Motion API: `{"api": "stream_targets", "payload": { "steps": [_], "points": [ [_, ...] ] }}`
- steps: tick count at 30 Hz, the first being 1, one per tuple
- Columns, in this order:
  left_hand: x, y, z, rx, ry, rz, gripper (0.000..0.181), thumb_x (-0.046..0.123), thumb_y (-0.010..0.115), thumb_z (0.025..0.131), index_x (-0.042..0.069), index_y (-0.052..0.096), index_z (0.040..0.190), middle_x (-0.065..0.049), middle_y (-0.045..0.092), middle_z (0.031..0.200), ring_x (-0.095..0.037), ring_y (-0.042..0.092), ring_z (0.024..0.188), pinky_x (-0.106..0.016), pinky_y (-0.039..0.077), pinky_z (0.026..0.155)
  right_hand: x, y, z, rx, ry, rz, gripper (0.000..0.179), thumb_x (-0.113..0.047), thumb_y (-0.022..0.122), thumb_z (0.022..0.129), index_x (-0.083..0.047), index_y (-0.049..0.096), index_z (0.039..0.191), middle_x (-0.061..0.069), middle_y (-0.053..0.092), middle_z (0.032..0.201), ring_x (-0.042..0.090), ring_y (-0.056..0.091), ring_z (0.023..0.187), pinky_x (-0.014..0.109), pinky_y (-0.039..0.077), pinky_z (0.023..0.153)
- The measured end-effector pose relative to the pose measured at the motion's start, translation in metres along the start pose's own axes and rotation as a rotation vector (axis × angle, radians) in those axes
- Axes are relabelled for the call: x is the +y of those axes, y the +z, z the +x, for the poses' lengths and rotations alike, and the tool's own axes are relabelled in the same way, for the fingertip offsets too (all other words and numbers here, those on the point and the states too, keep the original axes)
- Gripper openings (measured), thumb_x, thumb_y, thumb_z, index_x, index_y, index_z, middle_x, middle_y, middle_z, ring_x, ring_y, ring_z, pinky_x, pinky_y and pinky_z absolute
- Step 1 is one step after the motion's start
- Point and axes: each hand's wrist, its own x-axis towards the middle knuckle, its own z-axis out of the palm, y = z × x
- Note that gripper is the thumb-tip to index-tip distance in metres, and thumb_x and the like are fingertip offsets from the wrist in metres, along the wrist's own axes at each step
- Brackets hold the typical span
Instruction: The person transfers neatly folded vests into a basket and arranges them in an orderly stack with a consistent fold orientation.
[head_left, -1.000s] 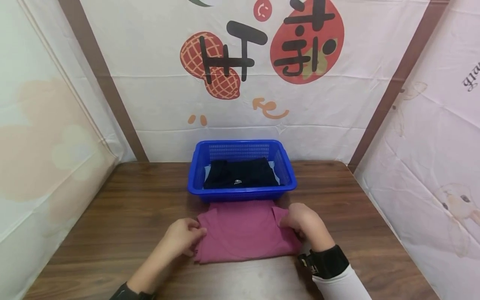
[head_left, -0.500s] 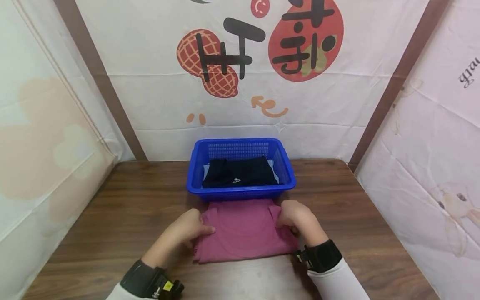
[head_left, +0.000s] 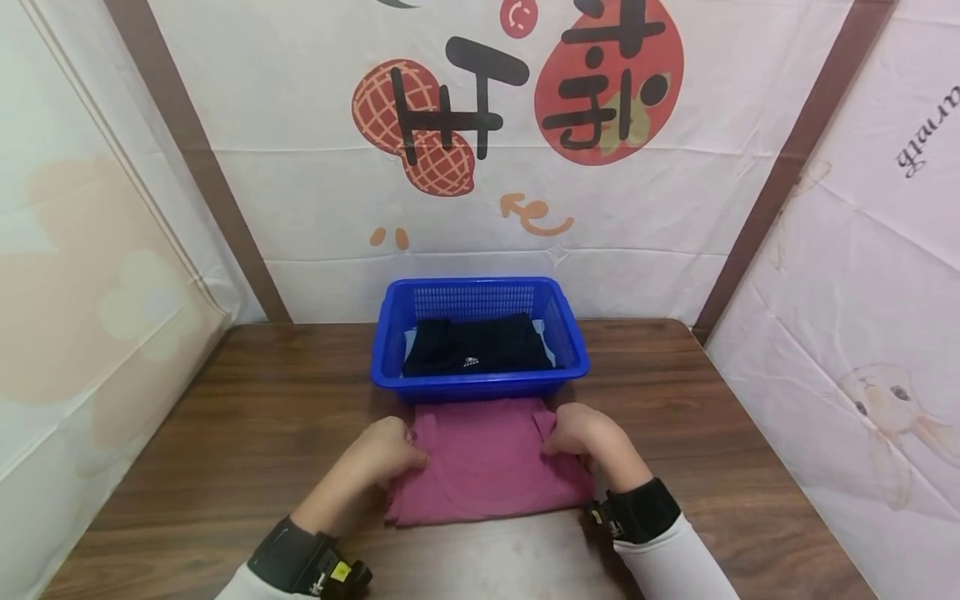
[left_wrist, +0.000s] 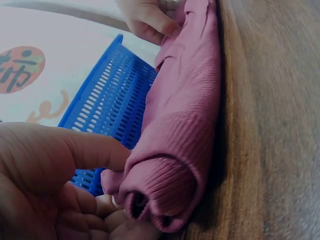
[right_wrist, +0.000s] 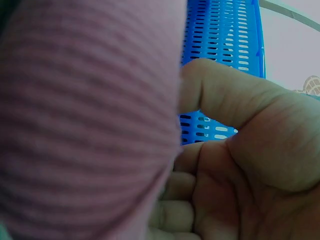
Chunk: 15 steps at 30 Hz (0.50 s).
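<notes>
A folded pink ribbed shirt [head_left: 487,462] lies on the table just in front of the blue basket. At its left edge my left hand [head_left: 386,450] pinches the fabric; the left wrist view shows the thumb [left_wrist: 100,150] on top and curled fingers at the rolled layers. On the opposite edge my right hand [head_left: 592,437] grips the shirt, thumb on top; in the right wrist view the fingers [right_wrist: 177,200] go behind the cloth, their tips hidden.
The blue basket [head_left: 480,385] stands at the back of the wooden table [head_left: 285,433]. A folded black garment [head_left: 483,342] lies in it over light blue cloth [head_left: 548,342]. Printed fabric walls [head_left: 322,283] rise at the back and both sides.
My left hand has moved forward and right, and now grips the shirt's left edge with the thumb on top. My right hand has shifted slightly left, still at the right edge.
</notes>
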Motion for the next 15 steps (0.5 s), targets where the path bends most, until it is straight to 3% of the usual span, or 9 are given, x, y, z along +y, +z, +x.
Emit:
{"api": "stream_targets", "payload": {
  "steps": [5,10,15],
  "points": [
    [0.0019,-0.0024,-0.0005,-0.038,-0.025,-0.054,0.036,0.017,0.080,0.077,0.014,0.046,0.064,0.001,0.046,0.062,-0.021,0.060,0.051,-0.034,0.055,0.046,0.0028,-0.0009,0.0010,-0.037,-0.012,0.018,0.024,-0.024,0.077,0.083,-0.005,0.063,0.080,0.011,0.066,0.075,0.030,0.067,0.052,0.043,0.057,0.046],
    [0.0033,-0.0050,-0.0017,-0.062,-0.036,-0.108,0.034,0.013,0.078,0.078,0.012,0.047,0.064,-0.001,0.047,0.062,-0.021,0.059,0.053,-0.036,0.057,0.048,0.0049,-0.0035,0.0021,-0.069,-0.031,0.035,0.024,-0.022,0.076,0.082,-0.007,0.060,0.071,0.009,0.061,0.062,0.023,0.059,0.048,0.041,0.056,0.045],
    [0.0009,-0.0058,-0.0028,-0.087,-0.037,-0.166,0.033,0.011,0.077,0.079,0.011,0.049,0.062,0.000,0.049,0.058,-0.019,0.059,0.053,-0.037,0.058,0.050,0.0045,-0.0040,0.0022,-0.084,-0.026,0.078,0.027,-0.026,0.078,0.082,-0.008,0.062,0.073,0.007,0.056,0.063,0.022,0.059,0.050,0.041,0.057,0.047]
  ]
}}
